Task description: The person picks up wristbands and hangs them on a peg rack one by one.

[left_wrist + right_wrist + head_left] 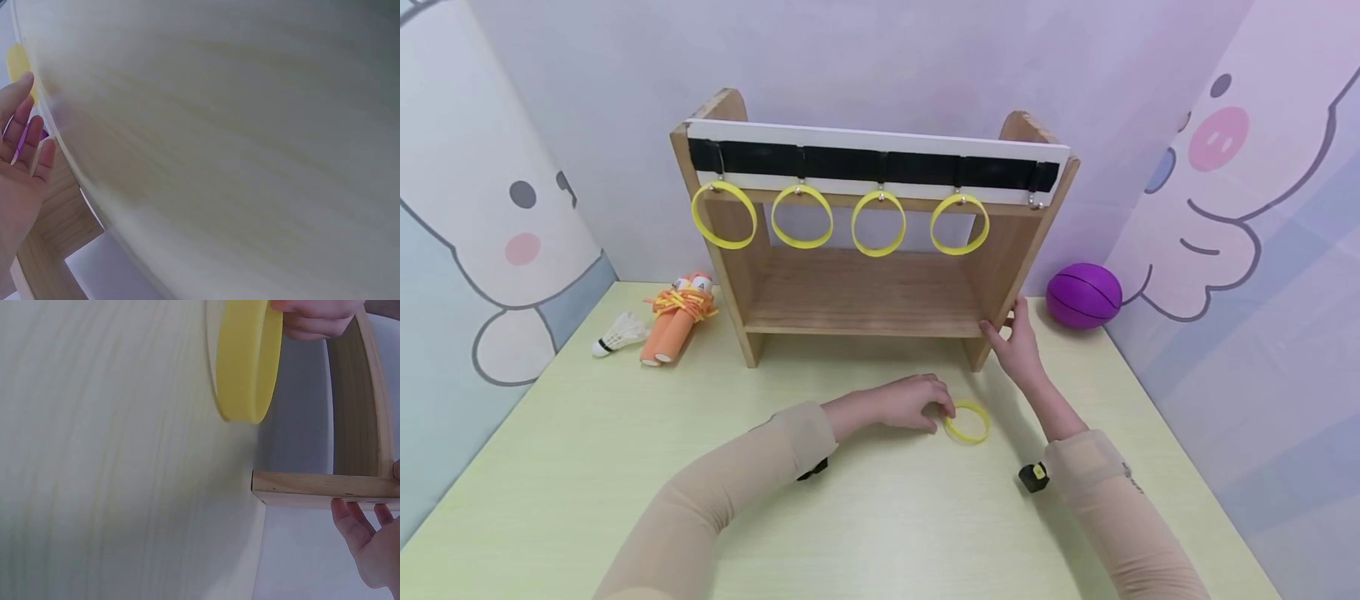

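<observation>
A small wooden shelf (865, 287) stands on the table with a white and black strip along its top front. Four hooks on the strip each carry a yellow ring, one being the leftmost ring (724, 215); the hook at the right end (1036, 201) is bare. Another yellow ring (967, 422) lies on the table before the shelf. My left hand (913, 402) reaches over its left edge, fingertips right at the band and thumb apart from the fingers. With thumb in front and fingers behind, my right hand (1018, 350) grips the shelf's right side panel (325, 484).
At the left are a white shuttlecock (621, 333) and a pair of orange handles wound with cord (677, 321). A purple ball (1084, 296) sits right of the shelf. Walls printed with cartoon figures enclose the table (880, 525) behind and at both sides.
</observation>
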`<state>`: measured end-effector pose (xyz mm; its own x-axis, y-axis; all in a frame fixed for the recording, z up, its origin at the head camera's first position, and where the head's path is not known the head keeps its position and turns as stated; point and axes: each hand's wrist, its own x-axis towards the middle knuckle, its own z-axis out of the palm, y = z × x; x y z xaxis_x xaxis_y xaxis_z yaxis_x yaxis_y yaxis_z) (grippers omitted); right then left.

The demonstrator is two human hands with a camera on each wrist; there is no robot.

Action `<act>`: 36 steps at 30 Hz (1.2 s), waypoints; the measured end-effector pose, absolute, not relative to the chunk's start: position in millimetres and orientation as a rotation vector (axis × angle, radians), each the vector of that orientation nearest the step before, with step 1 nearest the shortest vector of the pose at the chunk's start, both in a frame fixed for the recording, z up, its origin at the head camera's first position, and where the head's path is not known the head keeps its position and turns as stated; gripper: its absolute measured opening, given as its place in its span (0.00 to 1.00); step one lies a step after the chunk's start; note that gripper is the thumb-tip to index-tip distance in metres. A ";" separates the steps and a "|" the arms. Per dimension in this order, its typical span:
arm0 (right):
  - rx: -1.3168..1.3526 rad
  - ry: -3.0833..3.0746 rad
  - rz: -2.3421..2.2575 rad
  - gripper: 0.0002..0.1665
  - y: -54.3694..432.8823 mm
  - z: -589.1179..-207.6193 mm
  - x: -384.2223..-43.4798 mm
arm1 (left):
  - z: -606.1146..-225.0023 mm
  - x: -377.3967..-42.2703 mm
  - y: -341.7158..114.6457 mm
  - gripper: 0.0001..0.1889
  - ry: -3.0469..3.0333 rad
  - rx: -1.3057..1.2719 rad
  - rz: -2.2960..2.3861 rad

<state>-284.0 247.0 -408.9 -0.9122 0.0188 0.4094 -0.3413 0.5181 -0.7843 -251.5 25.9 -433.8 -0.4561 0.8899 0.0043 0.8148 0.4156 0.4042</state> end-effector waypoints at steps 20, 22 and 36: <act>0.281 -2.379 1.362 0.36 247.1 -409.6 -283.8 | -422.6 -250.3 14.5 0.08 2.470 1.562 0.757; 0.283 -2.378 1.361 0.36 247.2 -409.7 -283.9 | -421.2 -248.6 14.3 0.07 2.472 1.568 0.757; 0.279 -2.384 1.374 0.36 247.0 -410.3 -286.2 | -406.3 -235.1 10.9 0.08 2.514 1.454 0.840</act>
